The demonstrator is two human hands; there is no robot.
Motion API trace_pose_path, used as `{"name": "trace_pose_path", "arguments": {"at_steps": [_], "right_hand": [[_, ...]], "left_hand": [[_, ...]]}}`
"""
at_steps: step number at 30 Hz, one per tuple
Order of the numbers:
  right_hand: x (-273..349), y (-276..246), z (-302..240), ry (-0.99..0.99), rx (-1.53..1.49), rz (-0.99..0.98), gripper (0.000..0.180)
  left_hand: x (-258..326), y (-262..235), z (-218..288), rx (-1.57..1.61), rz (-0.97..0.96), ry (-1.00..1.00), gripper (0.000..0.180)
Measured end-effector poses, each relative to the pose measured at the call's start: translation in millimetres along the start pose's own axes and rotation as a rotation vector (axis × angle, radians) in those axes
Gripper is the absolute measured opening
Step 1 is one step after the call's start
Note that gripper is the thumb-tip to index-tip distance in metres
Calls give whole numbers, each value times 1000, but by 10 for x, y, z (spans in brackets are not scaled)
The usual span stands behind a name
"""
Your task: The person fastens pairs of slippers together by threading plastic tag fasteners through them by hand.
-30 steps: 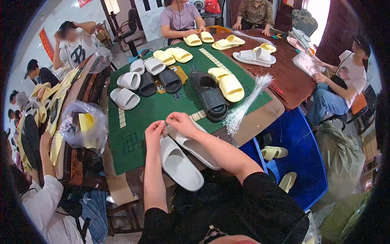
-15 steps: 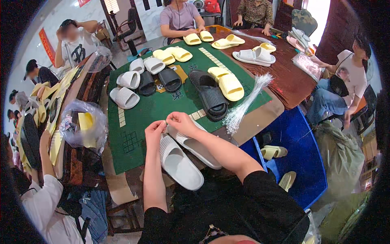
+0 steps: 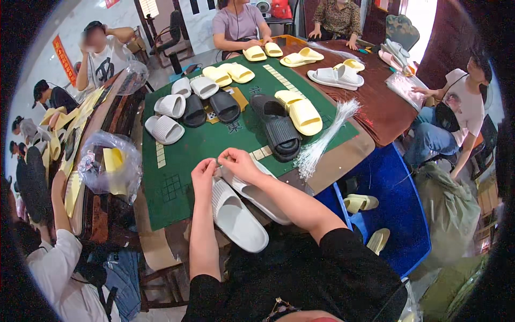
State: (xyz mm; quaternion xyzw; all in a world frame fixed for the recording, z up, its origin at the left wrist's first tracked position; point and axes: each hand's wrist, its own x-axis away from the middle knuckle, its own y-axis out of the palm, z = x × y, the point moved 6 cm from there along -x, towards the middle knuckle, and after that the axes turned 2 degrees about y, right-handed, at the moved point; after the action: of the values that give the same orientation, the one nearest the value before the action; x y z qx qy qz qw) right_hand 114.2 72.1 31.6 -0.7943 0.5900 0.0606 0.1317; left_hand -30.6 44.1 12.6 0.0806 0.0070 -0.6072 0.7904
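grey slippers [image 3: 238, 217], two, near two hands [image 3: 203, 175]

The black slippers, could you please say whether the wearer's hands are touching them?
No, the left hand and right hand are at the nearest white slippers, clear of the black slippers.

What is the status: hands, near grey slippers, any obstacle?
Left hand and right hand: fingertips pinched, nearly meeting; anything held too small to tell. Near grey slippers: side by side. Right forearm partly covers one.
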Motion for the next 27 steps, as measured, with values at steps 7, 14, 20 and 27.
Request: {"name": "trace_pose_path", "arguments": {"at_steps": [7, 14, 20, 27], "right_hand": [[-44, 2, 93, -56, -146, 0, 16], [-18, -29, 12, -30, -72, -24, 15], [-57, -21, 56, -23, -91, -23, 14], [-15, -28, 40, 59, -77, -32, 10]], "left_hand": [[20, 55, 56, -49, -54, 42, 17], [66, 61, 120, -154, -51, 75, 13], [-5, 23, 72, -90, -27, 79, 13], [80, 28, 126, 4, 15, -21, 17]]}}
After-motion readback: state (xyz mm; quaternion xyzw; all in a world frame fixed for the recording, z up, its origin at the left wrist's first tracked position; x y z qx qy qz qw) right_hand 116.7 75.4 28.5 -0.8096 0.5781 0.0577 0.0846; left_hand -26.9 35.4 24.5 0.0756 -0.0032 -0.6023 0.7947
